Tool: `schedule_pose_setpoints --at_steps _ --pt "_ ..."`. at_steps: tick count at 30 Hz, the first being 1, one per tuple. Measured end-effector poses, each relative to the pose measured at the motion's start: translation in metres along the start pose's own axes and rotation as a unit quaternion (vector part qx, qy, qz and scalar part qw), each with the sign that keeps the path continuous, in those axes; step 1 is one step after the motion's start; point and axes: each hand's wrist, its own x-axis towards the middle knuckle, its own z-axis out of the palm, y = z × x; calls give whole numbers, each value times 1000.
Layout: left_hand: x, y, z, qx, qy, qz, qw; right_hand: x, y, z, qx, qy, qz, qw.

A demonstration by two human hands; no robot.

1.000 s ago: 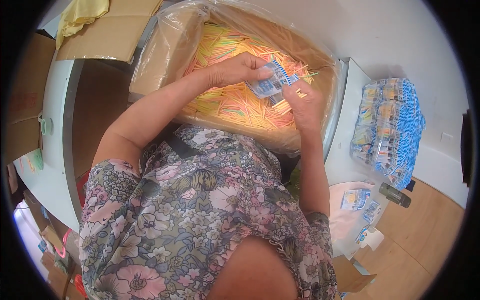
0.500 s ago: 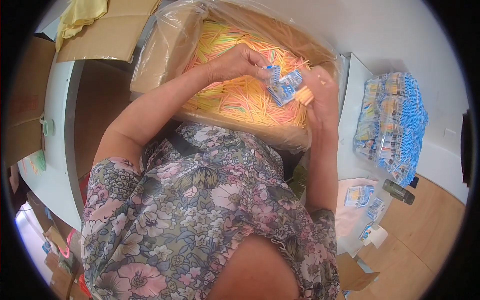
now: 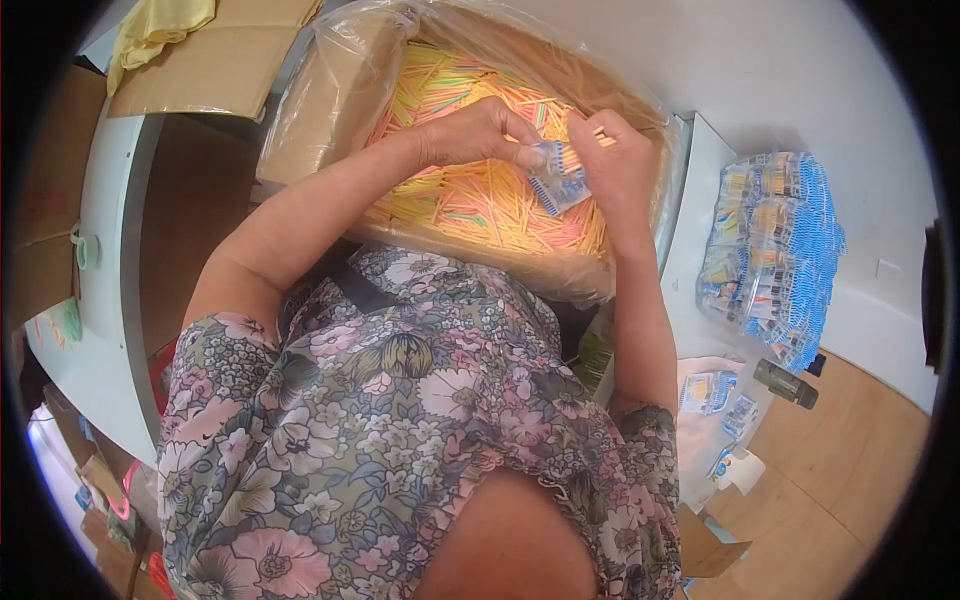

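Note:
My left hand (image 3: pixel 480 134) pinches the upper edge of a small clear plastic packet (image 3: pixel 560 190) with blue printing. My right hand (image 3: pixel 622 175) is closed around a small bundle of thin pale yellow-orange sticks (image 3: pixel 571 157). The bundle's lower ends are at the packet's mouth; how far inside they reach cannot be made out. Both hands are over a big cardboard box (image 3: pixel 345 95) lined with clear plastic. A heap of loose sticks (image 3: pixel 490 205) in yellow, pink, orange and green fills the box beneath them.
On the white surface to the right stands a tall stack of filled blue packets (image 3: pixel 775 250). Nearer me are a pink cloth (image 3: pixel 695 440) with a few packets and a dark green bottle-like object (image 3: pixel 785 384). At left are a white table (image 3: pixel 100 330) and a flat cardboard piece (image 3: pixel 200 75).
My right hand has moved left and slightly up, bringing the stick bundle to the packet's mouth. My left hand keeps its hold on the packet in nearly the same place.

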Motion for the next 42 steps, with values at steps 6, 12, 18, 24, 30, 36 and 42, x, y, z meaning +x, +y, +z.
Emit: schedule_pose_setpoints --at_steps 6,12,18,24,30,36,42 --pt "-4 -2 -2 -88 30 -53 994 -2 -5 0 35 -46 -95 994" --pt "-1 -11 4 -99 53 -36 993 -32 -7 11 -32 86 -169 981" --pt "9 10 8 121 -21 -65 990 -57 36 -5 102 70 -48 991" --pt "1 7 -7 155 -21 -96 983 -163 105 -132 135 225 50 964" --pt "46 -18 0 379 -75 -13 922 -269 237 -252 -284 399 202 848" --pt "86 -53 52 515 111 -103 844 -269 231 -239 -524 364 29 769" --pt "89 -69 41 387 153 -134 899 -259 197 -210 -502 422 63 752"
